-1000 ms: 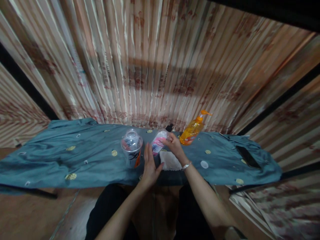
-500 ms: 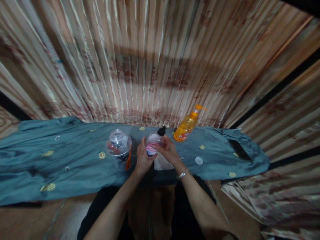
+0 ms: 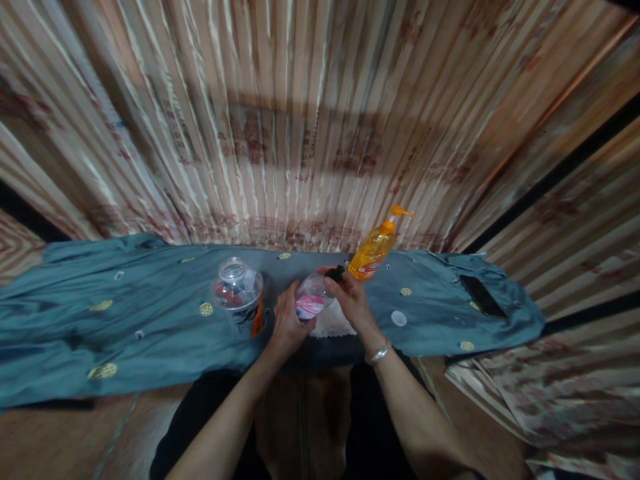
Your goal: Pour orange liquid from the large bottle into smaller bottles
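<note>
Clear plastic bottle [image 3: 309, 305] with pink-and-white label: tilted, by the white square cloth [image 3: 334, 324] on the teal patterned table cover [image 3: 165, 313]. Left hand [image 3: 289, 321]: wrapped round its body. Right hand [image 3: 354, 301]: grasping the black plastic pump top [image 3: 335, 273], seemingly attached; whether loosened, cannot tell.

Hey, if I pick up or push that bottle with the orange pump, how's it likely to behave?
The bottle looks partly filled with amber liquid, so it's probably got some weight. Its tall shape and raised pump might make it tip if pushed high. Its shiny sides could be slippery.
</note>
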The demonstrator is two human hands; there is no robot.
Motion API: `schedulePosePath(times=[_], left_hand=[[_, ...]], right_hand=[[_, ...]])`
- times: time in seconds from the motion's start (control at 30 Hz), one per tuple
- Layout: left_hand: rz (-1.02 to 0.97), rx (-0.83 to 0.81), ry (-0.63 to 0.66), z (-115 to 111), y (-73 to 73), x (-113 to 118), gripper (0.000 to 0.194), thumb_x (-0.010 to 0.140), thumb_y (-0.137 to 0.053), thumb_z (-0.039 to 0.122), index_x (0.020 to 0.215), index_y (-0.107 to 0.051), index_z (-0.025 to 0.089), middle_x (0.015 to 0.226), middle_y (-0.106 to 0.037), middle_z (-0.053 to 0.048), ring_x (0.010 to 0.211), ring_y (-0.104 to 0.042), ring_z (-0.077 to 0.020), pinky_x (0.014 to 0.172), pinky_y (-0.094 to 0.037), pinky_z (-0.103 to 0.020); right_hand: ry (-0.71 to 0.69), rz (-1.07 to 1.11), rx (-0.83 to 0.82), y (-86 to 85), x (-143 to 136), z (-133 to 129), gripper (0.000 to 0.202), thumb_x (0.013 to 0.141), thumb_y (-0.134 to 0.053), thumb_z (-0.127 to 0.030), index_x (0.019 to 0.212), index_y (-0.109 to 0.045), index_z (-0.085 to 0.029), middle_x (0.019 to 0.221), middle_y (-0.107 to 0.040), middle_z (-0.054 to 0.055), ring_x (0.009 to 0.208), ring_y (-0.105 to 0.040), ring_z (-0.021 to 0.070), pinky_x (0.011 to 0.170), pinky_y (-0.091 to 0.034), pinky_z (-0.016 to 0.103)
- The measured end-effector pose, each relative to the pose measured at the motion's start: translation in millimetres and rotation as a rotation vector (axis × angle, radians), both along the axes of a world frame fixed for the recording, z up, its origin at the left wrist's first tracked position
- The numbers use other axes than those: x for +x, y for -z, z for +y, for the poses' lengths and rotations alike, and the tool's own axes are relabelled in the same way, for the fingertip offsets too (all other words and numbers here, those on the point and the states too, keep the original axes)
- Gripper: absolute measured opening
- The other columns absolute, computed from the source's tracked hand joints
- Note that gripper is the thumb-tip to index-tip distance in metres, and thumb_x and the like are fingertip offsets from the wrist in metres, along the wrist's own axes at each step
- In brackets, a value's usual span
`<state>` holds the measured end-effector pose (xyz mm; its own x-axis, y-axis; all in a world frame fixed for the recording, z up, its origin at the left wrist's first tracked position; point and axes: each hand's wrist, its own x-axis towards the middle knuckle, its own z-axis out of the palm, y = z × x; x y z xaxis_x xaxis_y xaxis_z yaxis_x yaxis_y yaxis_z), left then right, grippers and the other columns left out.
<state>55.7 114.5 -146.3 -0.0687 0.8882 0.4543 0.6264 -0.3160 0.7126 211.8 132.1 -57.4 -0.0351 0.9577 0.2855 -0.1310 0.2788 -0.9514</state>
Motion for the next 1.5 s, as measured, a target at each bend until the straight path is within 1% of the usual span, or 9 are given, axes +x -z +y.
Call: schedulePosePath(times=[0.07,0.2,0.4,0.77,0.93,1.07,1.17,1.3,1.5], left_hand=[[0.011,-0.013,0.002,-0.9,-1.5,-0.8,0.050,0.089,-0.065,0.044,0.132,-0.055,0.021,0.137,-0.059,-0.012,0.120,-0.060,-0.0291,0.100,-0.054,-0.055],[0.031,-0.049,0.001,-2.5,-3.7,-1.8,0.049,0.089,-0.065,0.044,0.132,-0.056,0.020,0.134,-0.060,-0.012,0.118,-0.062,-0.0282,0.098,-0.055,-0.053],[0.055,-0.079,0.017,-5.7,-8.7,-4.7,0.049,0.089,-0.065,0.043,0.131,-0.056,0.020,0.134,-0.060,-0.012,0.117,-0.062,-0.0279,0.097,-0.055,-0.053],[0.060,-0.095,0.056,-7.2,-12.1,-9.8,0.048,0.089,-0.065,0.043,0.131,-0.056,0.020,0.133,-0.061,-0.012,0.116,-0.062,-0.0276,0.097,-0.056,-0.053],[0.055,-0.087,0.080,-6.5,-12.1,-11.7,0.048,0.089,-0.065,0.043,0.131,-0.056,0.020,0.134,-0.060,-0.012,0.117,-0.062,-0.0278,0.097,-0.055,-0.053],[0.055,-0.076,0.087,-6.4,-12.6,-13.5,0.048,0.089,-0.065,0.043,0.130,-0.056,0.020,0.134,-0.060,-0.012,0.117,-0.062,-0.0279,0.098,-0.055,-0.053],[0.059,-0.069,0.073,-6.8,-13.8,-15.9,0.048,0.089,-0.065,0.043,0.131,-0.056,0.020,0.134,-0.060,-0.012,0.117,-0.062,-0.0280,0.098,-0.055,-0.053],[0.076,-0.068,0.042,-6.6,-15.0,-18.9,0.049,0.089,-0.065,0.044,0.131,-0.056,0.020,0.134,-0.060,-0.012,0.117,-0.062,-0.0281,0.098,-0.055,-0.054],[0.109,-0.089,0.021,-5.3,-13.7,-20.4,0.048,0.089,-0.065,0.044,0.130,-0.056,0.020,0.132,-0.061,-0.012,0.116,-0.062,-0.0276,0.097,-0.055,-0.053]], right_hand=[[-0.010,-0.028,-0.008,-3.3,0.1,-1.8,0.035,0.075,-0.079,-0.055,0.094,-0.076,-0.026,0.090,-0.075,0.001,0.082,-0.066,0.0198,0.077,-0.055,0.033],[-0.002,-0.076,-0.024,-8.1,0.1,-3.7,0.032,0.075,-0.079,-0.055,0.091,-0.076,-0.027,0.089,-0.075,0.002,0.085,-0.065,0.0213,0.077,-0.055,0.033],[0.007,-0.083,-0.029,-8.8,-1.1,-4.8,0.039,0.074,-0.076,-0.061,0.093,-0.076,-0.027,0.089,-0.076,0.002,0.084,-0.065,0.0219,0.076,-0.055,0.033],[-0.059,-0.074,-0.045,-10.2,2.3,-6.2,0.037,0.072,-0.081,-0.059,0.093,-0.076,-0.029,0.108,-0.078,0.004,0.105,-0.069,0.0266,0.095,-0.055,0.042],[-0.097,-0.067,-0.047,-13.4,4.3,-7.7,0.036,0.072,-0.082,-0.057,0.094,-0.076,-0.029,0.110,-0.078,0.004,0.112,-0.068,0.0268,0.101,-0.053,0.043],[-0.136,-0.086,-0.023,-14.3,6.2,-9.3,0.035,0.077,-0.078,-0.057,0.098,-0.076,-0.029,0.111,-0.077,0.004,0.112,-0.067,0.0255,0.102,-0.052,0.041],[-0.067,-0.080,-0.003,-9.0,6.8,-6.4,0.043,0.071,-0.083,-0.056,0.103,-0.074,-0.028,0.109,-0.076,0.003,0.105,-0.068,0.0238,0.098,-0.054,0.040],[0.066,-0.013,-0.030,0.6,6.5,1.3,0.050,0.055,-0.093,-0.054,0.090,-0.071,-0.026,0.102,-0.076,0.003,0.096,-0.069,0.0234,0.096,-0.055,0.042],[0.055,-0.012,-0.032,-0.5,5.1,1.5,0.040,0.061,-0.089,-0.053,0.083,-0.071,-0.025,0.096,-0.077,0.004,0.090,-0.069,0.0225,0.088,-0.058,0.039]])
